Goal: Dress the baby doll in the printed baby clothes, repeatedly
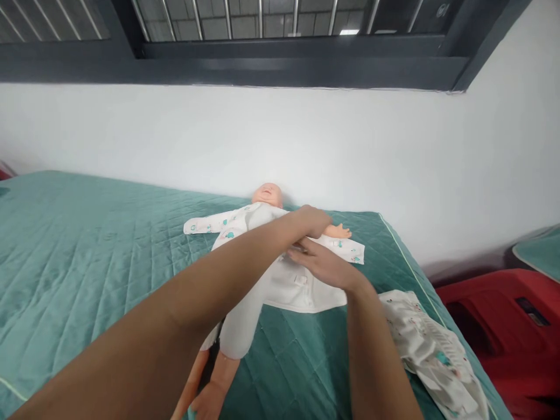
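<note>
A baby doll (268,194) lies on its back, head toward the wall, in white leggings (238,329). A white printed baby shirt (301,291) is spread out beneath it. One sleeve (203,224) covers the doll's arm on the left; the other sleeve (352,251) lies flat on the right. My left hand (312,220) reaches across the doll and is closed around its bare forearm, with the small doll hand (339,231) sticking out. Just below, my right hand (326,262) has its fingers closed at the shirt by the armhole; the fingertips are partly hidden.
A green quilted cover (109,251) spreads over the bed. Crumpled printed baby clothing (437,356) lies near the right edge. Beyond it stands a red plastic object (494,326). A white wall (219,134) with a dark-framed barred window (284,64) rises behind the doll.
</note>
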Tool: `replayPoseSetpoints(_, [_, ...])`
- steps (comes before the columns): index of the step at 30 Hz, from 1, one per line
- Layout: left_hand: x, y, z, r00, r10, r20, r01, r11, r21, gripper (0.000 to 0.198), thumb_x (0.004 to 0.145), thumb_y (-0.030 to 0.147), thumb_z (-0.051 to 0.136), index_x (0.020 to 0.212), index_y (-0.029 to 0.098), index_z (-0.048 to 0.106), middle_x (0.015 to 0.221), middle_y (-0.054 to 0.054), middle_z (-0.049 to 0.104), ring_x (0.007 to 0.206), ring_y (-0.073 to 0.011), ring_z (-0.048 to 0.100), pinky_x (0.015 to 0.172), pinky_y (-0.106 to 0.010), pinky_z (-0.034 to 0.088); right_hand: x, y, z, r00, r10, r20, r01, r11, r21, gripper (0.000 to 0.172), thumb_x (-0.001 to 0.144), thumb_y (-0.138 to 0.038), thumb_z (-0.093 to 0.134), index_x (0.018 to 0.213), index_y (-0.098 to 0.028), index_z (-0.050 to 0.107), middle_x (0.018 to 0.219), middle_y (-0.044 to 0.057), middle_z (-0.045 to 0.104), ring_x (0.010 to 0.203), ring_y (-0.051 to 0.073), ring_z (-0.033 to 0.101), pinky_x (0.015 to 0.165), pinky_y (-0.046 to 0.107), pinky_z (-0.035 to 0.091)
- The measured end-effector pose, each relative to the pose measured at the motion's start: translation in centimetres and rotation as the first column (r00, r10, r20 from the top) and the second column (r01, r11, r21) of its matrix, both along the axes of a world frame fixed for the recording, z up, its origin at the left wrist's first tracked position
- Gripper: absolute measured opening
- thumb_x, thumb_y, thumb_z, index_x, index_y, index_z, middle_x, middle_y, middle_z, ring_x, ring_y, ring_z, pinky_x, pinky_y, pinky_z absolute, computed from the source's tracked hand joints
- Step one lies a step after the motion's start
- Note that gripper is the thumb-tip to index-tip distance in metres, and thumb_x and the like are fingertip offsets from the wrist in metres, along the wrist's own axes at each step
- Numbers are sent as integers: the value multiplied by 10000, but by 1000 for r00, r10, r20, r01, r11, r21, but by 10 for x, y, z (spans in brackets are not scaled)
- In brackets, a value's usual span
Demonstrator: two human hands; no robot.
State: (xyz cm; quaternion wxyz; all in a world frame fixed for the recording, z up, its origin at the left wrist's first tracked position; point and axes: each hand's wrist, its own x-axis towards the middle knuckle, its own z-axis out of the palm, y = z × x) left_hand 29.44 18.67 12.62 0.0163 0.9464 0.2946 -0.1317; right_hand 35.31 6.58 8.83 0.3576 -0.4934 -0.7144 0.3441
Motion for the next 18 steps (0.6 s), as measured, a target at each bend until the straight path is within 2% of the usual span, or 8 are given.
replayPoseSetpoints(2, [-6, 4, 0, 997, 29, 71, -28, 1000, -15, 386, 795, 199, 598, 1176, 257, 599, 1009, -61, 728, 834, -216, 675, 732, -307, 472, 24, -6, 5, 999, -51, -18, 48, 990, -132, 278, 868, -435, 628, 1065, -268, 729, 1090, 33, 737, 1030, 268, 668, 893, 405, 536])
replayPoseSetpoints(4, [-12, 5, -5, 992, 20, 123, -20, 1000, -3, 376, 807, 220, 585, 1182, 246, 581, 1027, -66, 723, 857, -226, 675, 716, -306, 465, 43, -5, -2, 971, -232, 56, 239, 946, -219, 250, 860, -441, 622, 873, -224, 744, 909, 53, 750, 890, 254, 684, 793, 374, 528])
replayPoseSetpoints(6, [-17, 3, -11, 988, 1, 156, -6, 1000, 28, 340, 827, 220, 560, 1167, 232, 577, 1054, -73, 719, 893, -238, 674, 709, -307, 459, 53, 4, -17, 835, -499, 232, 541, 822, -178, 281, 834, -404, 632, 632, -210, 642, 676, 51, 678, 743, 237, 654, 696, 348, 487])
replayPoseSetpoints(8, [-19, 1, -17, 983, -5, 181, -5, 998, 59, 310, 838, 197, 542, 1145, 226, 578, 1065, -75, 720, 916, -240, 671, 708, -302, 451, 55, 14, -34, 714, -628, 311, 682, 723, -105, 322, 798, -371, 660, 547, -223, 524, 597, 47, 604, 732, 243, 629, 682, 344, 451])
replayPoseSetpoints(10, [-20, -1, -19, 981, 2, 196, -17, 997, 76, 293, 842, 179, 535, 1129, 222, 579, 1060, -78, 723, 916, -235, 669, 705, -294, 442, 51, 24, -46, 673, -671, 312, 720, 690, -70, 313, 751, -379, 704, 569, -231, 496, 655, 58, 610, 811, 261, 627, 713, 347, 441])
replayPoseSetpoints(13, [-21, -1, -20, 981, -9, 194, -9, 996, 92, 279, 842, 169, 536, 1114, 214, 581, 1056, -84, 721, 901, -230, 670, 691, -292, 434, 46, 31, -54, 648, -723, 240, 755, 652, -73, 314, 657, -393, 772, 598, -226, 512, 773, 83, 650, 911, 285, 622, 768, 359, 432])
replayPoseSetpoints(18, [-25, -4, -20, 982, -29, 184, 3, 991, 136, 272, 829, 175, 552, 1098, 206, 585, 1025, -83, 717, 873, -241, 670, 691, -307, 437, 61, 28, -53, 660, -749, 58, 747, 646, -153, 233, 614, -322, 748, 552, -212, 552, 658, 41, 628, 793, 246, 612, 699, 319, 416])
